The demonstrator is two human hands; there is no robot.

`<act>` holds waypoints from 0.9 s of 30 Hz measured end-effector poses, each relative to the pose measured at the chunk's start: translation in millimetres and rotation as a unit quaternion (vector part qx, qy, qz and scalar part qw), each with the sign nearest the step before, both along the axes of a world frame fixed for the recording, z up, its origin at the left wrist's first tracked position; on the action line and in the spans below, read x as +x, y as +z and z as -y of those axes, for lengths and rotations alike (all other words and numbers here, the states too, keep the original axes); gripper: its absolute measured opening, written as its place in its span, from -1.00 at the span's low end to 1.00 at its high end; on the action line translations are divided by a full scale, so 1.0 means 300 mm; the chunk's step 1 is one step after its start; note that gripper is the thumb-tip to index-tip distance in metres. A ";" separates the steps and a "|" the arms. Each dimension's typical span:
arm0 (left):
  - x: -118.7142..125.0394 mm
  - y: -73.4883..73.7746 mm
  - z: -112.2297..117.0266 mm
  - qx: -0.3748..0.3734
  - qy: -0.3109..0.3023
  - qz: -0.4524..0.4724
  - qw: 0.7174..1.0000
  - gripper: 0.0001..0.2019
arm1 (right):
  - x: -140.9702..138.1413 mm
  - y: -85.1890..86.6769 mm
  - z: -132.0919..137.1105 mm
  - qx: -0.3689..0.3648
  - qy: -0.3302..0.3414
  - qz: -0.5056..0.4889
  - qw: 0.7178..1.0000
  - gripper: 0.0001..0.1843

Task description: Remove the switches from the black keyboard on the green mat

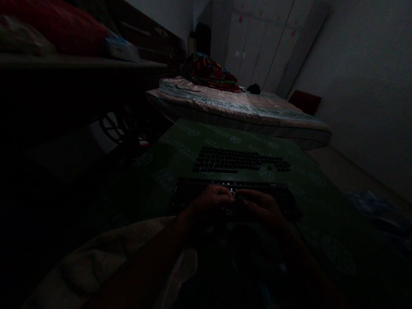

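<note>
A black keyboard base lies across the green table in front of me, and both my hands are over its middle. My left hand is closed, its thumb and fingertips pinched together. From the other side my right hand reaches in, fingers bent and drawn together, tips almost meeting the left ones. A small pale spot shows between the fingertips; whether it is held or part of the base I cannot tell. Beyond the base, black keycaps are laid out in rows like a keyboard. The picture is very dark.
The green table has white printed emblems. Past it stands a bed with a patterned cloth heap. At left is a shelf-like surface with a red bundle above a spoked wheel. Pale cloth lies near my left arm.
</note>
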State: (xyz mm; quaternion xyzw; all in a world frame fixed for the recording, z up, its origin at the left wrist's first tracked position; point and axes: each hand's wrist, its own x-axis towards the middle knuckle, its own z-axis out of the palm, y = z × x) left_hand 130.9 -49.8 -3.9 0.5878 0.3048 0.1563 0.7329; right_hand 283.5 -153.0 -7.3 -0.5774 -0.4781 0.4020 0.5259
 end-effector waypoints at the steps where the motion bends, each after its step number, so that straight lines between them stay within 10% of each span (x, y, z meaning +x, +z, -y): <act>1: -0.002 0.000 -0.001 -0.008 -0.007 0.004 1.000 -0.78 | -0.002 0.005 0.000 0.001 0.004 0.008 1.000 -0.70; 27: -0.011 -0.006 0.000 -0.076 -0.018 0.053 0.996 -0.75 | -0.020 -0.016 0.001 0.019 -0.019 -0.035 0.999 -0.75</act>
